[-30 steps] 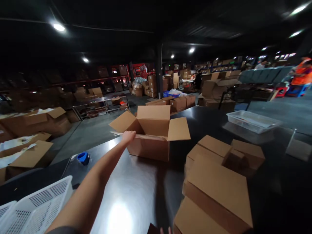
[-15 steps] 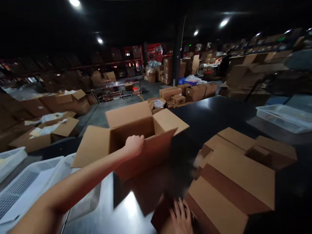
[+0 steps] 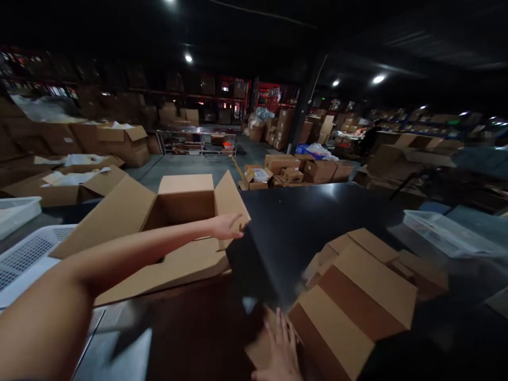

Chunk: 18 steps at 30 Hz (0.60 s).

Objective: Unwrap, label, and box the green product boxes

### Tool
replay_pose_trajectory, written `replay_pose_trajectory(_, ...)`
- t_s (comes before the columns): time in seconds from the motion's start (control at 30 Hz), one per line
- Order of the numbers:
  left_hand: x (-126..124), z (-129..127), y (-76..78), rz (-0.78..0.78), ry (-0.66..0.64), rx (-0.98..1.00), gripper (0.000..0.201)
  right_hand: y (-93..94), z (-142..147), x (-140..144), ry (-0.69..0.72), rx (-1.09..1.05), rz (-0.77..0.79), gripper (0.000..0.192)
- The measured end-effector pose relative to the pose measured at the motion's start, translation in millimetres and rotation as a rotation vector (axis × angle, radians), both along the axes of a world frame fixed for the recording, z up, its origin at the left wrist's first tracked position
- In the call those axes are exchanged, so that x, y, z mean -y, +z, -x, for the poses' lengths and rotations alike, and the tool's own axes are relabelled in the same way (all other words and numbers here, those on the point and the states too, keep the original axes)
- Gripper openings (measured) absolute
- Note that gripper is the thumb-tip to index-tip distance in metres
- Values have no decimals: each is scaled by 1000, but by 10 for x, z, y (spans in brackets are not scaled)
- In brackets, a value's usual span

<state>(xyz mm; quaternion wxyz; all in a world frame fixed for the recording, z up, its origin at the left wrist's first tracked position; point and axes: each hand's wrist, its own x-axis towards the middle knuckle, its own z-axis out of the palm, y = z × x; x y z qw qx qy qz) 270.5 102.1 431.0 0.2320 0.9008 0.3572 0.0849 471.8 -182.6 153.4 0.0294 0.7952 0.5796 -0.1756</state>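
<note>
A large open cardboard box [image 3: 186,262] stands left of centre with its flaps spread outward. My left hand [image 3: 229,226] reaches across it, fingers curled closed at the edge of its right flap [image 3: 232,198]. Lower down, my right hand [image 3: 281,346] lies with fingers spread on a small brown flap. That flap adjoins a second open cardboard box [image 3: 337,323], whose long flaps stick up and outward at the right. The underside of my left hand's grip is partly hidden.
Both boxes are on a dark, shiny table [image 3: 309,211]. White plastic baskets [image 3: 27,256] stand at the left edge and a clear plastic bin [image 3: 448,233] at the right. More cartons [image 3: 321,170] sit on the floor beyond. A dark pillar [image 3: 304,106] rises behind.
My left hand has gone from the box's near wall to its right flap. The box has shifted left and nearer, and its near flap now lies outward. My right hand stays on the small flap.
</note>
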Motion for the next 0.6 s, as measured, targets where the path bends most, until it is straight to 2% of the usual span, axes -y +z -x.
replay_pose_trajectory(0.07, -59, 381, -88, 35, 51, -110, 104, 63, 48, -72, -18, 35, 57, 134)
replay_pose_trajectory(0.13, -41, 799, -258, 58, 183, -215, 115, 114, 99, -146, -24, 75, 93, 131)
replay_pose_trajectory(0.2, 36, 1147, -493, 91, 306, -306, 116, 137, 139, -199, -27, 117, 99, 122)
replay_pose_trajectory(0.27, 147, 1343, -757, 112, 379, -356, 112, 137, 166, -217, -29, 139, 67, 112)
replay_pose_trajectory(0.37, 308, 1381, -1121, 85, 434, -354, 107, 142, 203, -171, -8, 139, -22, 106)
replay_pose_trajectory(0.47, 360, 1340, -1367, 13, 479, -293, 96, 242, 212, -19, -14, 114, -179, 103)
replay_pose_trajectory(0.53, 335, 1343, -1462, -27, 499, -251, 94, 415, 149, 132, -39, 44, -326, 101)
replay_pose_trajectory(0.6, 304, 1342, -1522, -55, 500, -221, 93, 689, 26, 285, -75, -67, -457, 102)
